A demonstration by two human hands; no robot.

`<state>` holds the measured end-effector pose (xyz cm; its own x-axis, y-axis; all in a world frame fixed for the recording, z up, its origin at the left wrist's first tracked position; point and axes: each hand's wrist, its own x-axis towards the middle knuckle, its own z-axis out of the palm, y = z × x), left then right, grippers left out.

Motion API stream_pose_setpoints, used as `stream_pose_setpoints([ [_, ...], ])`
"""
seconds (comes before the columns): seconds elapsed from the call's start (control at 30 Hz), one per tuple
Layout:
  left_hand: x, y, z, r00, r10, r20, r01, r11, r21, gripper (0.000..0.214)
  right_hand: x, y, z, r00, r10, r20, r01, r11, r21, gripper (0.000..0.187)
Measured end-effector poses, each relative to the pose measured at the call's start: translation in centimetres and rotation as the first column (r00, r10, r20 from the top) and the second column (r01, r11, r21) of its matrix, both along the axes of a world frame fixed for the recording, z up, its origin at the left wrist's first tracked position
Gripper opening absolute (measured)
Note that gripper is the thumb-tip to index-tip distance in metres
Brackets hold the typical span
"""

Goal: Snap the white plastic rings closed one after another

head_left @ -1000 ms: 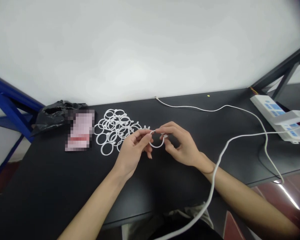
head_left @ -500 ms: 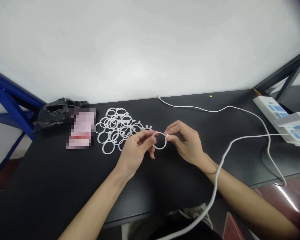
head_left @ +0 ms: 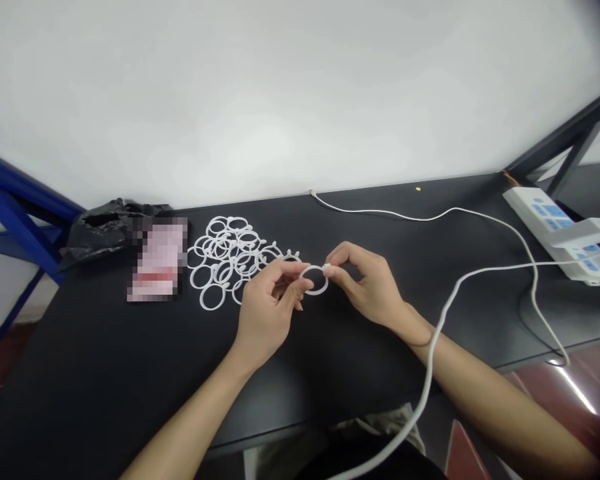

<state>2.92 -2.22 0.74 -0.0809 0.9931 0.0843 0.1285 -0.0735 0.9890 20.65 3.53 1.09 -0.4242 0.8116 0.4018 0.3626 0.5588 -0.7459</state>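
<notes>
Above the black table, a white curtain ring (head_left: 318, 293) is held between my two hands. My left hand (head_left: 270, 300) pinches its left side between thumb and fingers. On the other side, my right hand (head_left: 367, 283) grips the small tab at the ring's upper right with thumb and forefinger; the fingertips partly cover that tab. A loose pile of white curtain rings (head_left: 213, 308), each with a small tab, lies just left of my left hand, which hides part of the pile.
A pink blurred package (head_left: 163, 250) and a crumpled black plastic bag (head_left: 95, 230) lie left of the pile. A white cable (head_left: 445, 320) crosses in front of my right forearm. A white device with blue buttons (head_left: 555, 220) stands at the right, and a wall (head_left: 280, 100) backs the table (head_left: 105, 373).
The ring has tilted flatter and sits slightly further left in view. Both hands keep their hold on it, with my left hand turned a little. The whole view has shifted slightly.
</notes>
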Motion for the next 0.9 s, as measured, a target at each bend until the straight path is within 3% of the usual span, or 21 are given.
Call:
stream_pose_setpoints([
  [0.2,0.0,0.0,-0.9,0.974,0.024,-0.223,0.021,0.98,0.198,0.011,-0.1,0.1,-0.1,0.999,-0.009,0.035,0.015,0.987,-0.163,0.034],
  [0.33,0.3,0.0,-1.2,0.957,0.029,-0.29,0.041,0.972,0.231,0.009,0.0,0.0,0.0,0.997,0.005,0.072,0.012,0.972,-0.236,0.043],
  [0.73,0.8,-0.3,-1.1,0.945,0.03,-0.326,0.023,0.987,0.158,0.007,-0.2,-0.3,0.7,0.99,-0.02,0.139,0.062,0.952,-0.299,0.048],
  [0.83,1.0,-0.1,-0.8,0.971,0.048,-0.234,-0.037,0.998,0.048,0.006,-0.3,-0.3,0.3,0.993,-0.073,0.093,0.1,0.941,-0.325,0.038],
  [0.9,1.1,0.0,-0.5,0.988,0.098,-0.119,-0.105,0.993,-0.054,0.015,-0.5,-0.3,-0.1,0.994,-0.108,-0.021,0.092,0.922,-0.376,0.026],
])
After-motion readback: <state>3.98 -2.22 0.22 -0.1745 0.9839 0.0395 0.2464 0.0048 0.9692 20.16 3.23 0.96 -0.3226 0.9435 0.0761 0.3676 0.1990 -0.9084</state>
